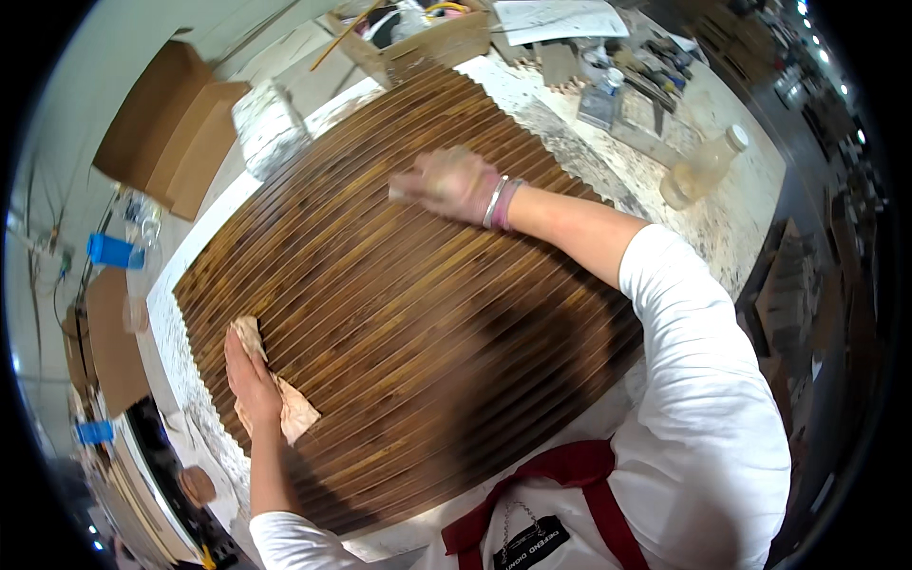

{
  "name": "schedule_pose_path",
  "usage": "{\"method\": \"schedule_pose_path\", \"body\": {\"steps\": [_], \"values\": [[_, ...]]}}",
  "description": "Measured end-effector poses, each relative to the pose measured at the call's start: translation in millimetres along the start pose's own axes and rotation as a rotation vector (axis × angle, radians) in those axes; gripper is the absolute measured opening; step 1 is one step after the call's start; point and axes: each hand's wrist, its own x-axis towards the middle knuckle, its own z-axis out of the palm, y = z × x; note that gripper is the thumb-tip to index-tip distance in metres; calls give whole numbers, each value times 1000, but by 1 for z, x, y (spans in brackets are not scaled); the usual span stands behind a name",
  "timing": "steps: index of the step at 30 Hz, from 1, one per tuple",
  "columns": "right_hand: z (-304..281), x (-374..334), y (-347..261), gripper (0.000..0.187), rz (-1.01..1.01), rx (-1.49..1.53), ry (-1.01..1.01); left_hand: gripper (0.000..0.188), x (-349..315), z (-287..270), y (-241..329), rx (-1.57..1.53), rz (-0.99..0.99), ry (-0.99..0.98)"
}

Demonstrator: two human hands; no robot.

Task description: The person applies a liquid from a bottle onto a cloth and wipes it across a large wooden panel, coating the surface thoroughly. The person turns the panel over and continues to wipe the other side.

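Note:
A dark brown ribbed wooden panel (370, 247), with parallel slats running diagonally, lies across the table in front of me. My left hand (253, 382) rests flat near the panel's left edge, fingers stretched out together over a crumpled peach-coloured cloth or paper (298, 410). Part of that sheet is hidden beneath the palm. Over the upper middle of the panel is my right hand (450, 184), smeared by motion, with a pinkish covering at the wrist and a silver bracelet. Whether its fingers hold anything does not show.
Behind the panel stands a wooden box (432, 46) of odds and ends. A white wrapped block (270, 125) and open cardboard box (171, 123) sit at the far left. To the right are a cloudy plastic bottle (701, 169), a small clear container (598, 103) and scattered tools.

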Motion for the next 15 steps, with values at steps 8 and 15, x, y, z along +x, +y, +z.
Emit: {"method": "schedule_pose_path", "body": {"steps": [8, 15], "values": [[-58, -47, 124, 34, 605, -220, 55, 49, 4, 0, 12, -11, 0, 7], [-67, -36, 119, 38, 565, -352, -132, 46, 9, -7, 20, -132, 22, 47]]}}
